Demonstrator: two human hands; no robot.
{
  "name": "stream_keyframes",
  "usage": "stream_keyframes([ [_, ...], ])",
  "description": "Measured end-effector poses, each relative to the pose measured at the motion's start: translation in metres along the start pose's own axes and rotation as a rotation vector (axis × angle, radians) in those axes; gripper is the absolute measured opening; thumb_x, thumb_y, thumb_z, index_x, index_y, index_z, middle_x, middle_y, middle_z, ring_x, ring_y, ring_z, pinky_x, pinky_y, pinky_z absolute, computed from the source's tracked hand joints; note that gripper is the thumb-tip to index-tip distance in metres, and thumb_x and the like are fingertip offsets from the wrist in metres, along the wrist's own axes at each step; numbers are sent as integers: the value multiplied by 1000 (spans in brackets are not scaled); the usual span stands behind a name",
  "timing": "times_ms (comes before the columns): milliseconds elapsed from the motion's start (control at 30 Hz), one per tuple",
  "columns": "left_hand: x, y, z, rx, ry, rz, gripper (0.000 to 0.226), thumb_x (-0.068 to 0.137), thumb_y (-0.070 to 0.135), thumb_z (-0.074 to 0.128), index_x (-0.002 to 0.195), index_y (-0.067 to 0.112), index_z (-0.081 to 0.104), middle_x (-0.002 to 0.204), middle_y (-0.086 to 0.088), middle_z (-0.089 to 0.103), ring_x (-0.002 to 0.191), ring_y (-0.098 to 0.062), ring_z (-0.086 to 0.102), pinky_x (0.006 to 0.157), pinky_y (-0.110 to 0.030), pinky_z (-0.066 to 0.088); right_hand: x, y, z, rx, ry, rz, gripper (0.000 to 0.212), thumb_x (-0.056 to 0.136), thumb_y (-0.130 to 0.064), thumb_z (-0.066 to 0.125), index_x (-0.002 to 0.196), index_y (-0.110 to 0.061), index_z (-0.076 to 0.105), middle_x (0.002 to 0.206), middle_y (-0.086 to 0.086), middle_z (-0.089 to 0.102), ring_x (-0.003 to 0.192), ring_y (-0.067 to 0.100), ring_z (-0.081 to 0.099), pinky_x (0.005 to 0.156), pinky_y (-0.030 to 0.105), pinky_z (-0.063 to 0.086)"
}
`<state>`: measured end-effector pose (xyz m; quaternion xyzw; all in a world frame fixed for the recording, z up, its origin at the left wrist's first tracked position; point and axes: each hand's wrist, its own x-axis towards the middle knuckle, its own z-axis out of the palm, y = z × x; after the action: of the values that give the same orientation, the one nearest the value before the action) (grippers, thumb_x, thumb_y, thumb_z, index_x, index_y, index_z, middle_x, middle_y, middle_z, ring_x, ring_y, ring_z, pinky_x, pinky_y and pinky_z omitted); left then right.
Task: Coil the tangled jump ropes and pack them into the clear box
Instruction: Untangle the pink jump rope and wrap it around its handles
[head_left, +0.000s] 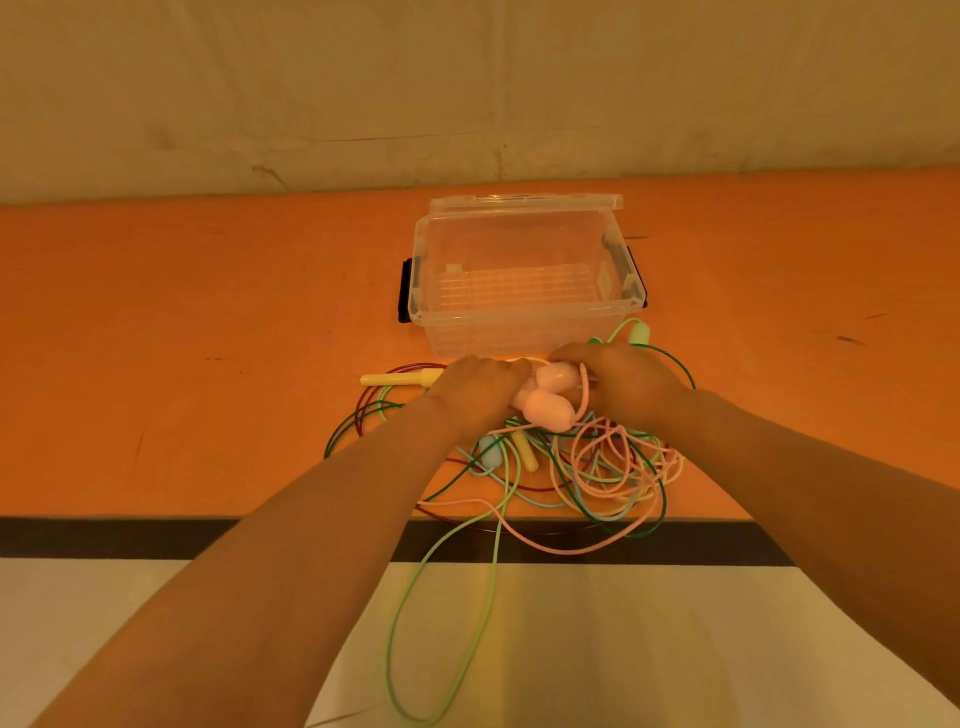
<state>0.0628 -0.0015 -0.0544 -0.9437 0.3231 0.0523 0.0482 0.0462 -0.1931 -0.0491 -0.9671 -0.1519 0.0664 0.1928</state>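
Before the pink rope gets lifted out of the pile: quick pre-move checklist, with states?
1. Clear box open, nothing in it: ok.
2. Pink handles gathered between left hand and right hand: ok.
3. Firm grip on the handles: cannot tell, fingers partly hidden.
4. Pink cord free of the other ropes: not ok, it loops through the green and blue cords.
5. All cords on the table: not ok, light green cord hangs over the front edge.
6. Yellow handle apart from the pink handles: ok, it lies left of the hands.
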Motion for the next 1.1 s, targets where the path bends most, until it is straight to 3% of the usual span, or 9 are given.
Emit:
stream_keyframes([
  [300,-16,-30,9,-6,9,-269,37,97,35,48,123,11,39,118,-9,59,101,-31,60,65,-34,36,-11,46,0,-384,-85,267,26,102,-27,36,122,-20,51,123,5,58,111,28,55,78,33,38],
  [433,-19,-31,12,-20,-17,-275,39,98,31,47,129,11,34,119,-10,59,100,-32,60,65,-35,36,-12,51,7,-322,-178,237,64,90,-45,56,142,-17,31,142,5,42,130,27,39,103,41,29],
  [500,-17,-28,12,-68,1,-287,36,98,28,48,127,11,35,118,-11,58,98,-33,60,64,-35,36,-9,42,10,-315,-70,130,65,87,-46,58,139,-16,34,136,5,47,126,26,42,102,39,25],
  [567,-14,-24,10,-196,50,-336,34,96,23,50,124,9,36,115,-14,57,95,-34,60,64,-36,38,-5,28,8,-305,146,61,37,89,-42,54,116,-17,51,111,3,57,107,27,52,87,36,30],
  [600,-11,-21,9,-278,76,-368,33,95,19,51,123,8,37,115,-15,56,96,-34,58,65,-36,40,-3,19,6,-235,219,79,25,91,-43,51,97,-19,55,95,2,59,93,26,55,77,33,33],
  [700,-2,-12,5,-482,107,-403,36,92,10,53,124,4,37,118,-19,51,101,-35,54,72,-37,42,4,-11,2,122,112,216,53,98,-53,31,71,-14,54,69,3,55,70,25,53,60,30,36],
  [767,3,-2,3,-559,116,-386,39,91,5,53,126,2,36,120,-20,49,103,-35,53,72,-34,39,12,-25,5,345,22,268,62,99,-54,21,96,-8,62,91,9,64,87,27,58,74,32,41],
  [867,10,12,0,-645,123,-362,47,86,-4,52,130,-1,33,126,-20,43,111,-34,48,79,-36,39,18,-38,9,718,17,353,54,100,-48,29,134,-8,43,120,10,59,102,25,59,91,41,48],
  [1100,12,22,0,-780,45,-205,82,83,5,63,145,-1,10,131,-19,30,122,-33,37,99,-40,38,14,-40,10,1210,-117,361,35,102,-28,42,133,-12,47,112,4,61,98,18,58,85,48,50],
])
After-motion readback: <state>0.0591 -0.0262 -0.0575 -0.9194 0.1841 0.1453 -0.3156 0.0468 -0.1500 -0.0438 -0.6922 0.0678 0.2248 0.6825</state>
